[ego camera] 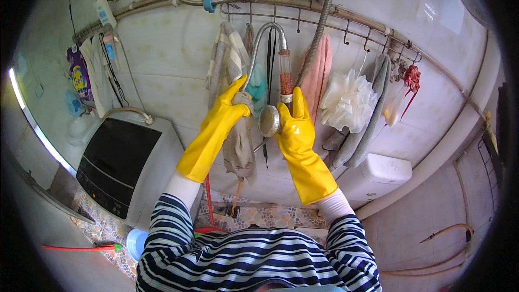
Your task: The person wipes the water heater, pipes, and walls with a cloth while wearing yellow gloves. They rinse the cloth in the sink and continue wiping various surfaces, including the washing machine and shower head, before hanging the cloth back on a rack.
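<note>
My right hand (297,123), in a yellow rubber glove, grips a handheld shower head (269,121) near its neck. The head hangs lower than its clear handle (286,74), which is partly filled with reddish beads. From the handle's upper end, a flexible metal hose (259,37) arches over to my left hand. Wearing a matching glove, my left hand (227,109) holds a wet-looking grey rag (240,146) that dangles below the fingers. The hose meets this hand at the fingertips; whether the rag wraps it there is hard to tell.
Towels, a white bath puff (349,99) and a pink towel (318,77) hang from a hook rail (300,18) on the tiled wall. A top-loading washing machine (121,162) stands left, near a blue basin (137,243). At right is a white toilet cistern (387,168).
</note>
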### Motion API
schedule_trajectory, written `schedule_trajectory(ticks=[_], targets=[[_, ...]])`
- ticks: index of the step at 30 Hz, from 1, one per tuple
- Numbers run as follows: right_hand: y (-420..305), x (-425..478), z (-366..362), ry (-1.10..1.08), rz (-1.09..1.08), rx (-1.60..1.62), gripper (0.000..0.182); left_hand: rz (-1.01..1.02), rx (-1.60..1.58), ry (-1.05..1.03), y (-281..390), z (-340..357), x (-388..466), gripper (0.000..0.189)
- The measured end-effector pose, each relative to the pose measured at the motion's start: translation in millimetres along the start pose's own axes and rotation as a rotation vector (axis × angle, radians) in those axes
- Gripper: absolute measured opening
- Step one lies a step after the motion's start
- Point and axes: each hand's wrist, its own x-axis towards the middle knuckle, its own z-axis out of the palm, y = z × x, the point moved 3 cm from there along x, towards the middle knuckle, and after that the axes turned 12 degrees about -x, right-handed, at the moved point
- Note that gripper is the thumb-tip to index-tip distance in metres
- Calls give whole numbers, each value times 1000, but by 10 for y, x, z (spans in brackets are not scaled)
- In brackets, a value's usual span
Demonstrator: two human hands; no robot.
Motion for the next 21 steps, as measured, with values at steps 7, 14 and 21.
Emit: schedule_trajectory(ticks=[7,14,21], targets=[[11,-15,361,-336,104,44,71,-34,-111,43,-174,-124,145,92],[34,-66,325,-452,125,100,76,-36,-182,32,-204,-130,241,93],[159,-140,299,-329,137,244,74,-3,-177,68,-213,-84,121,90]])
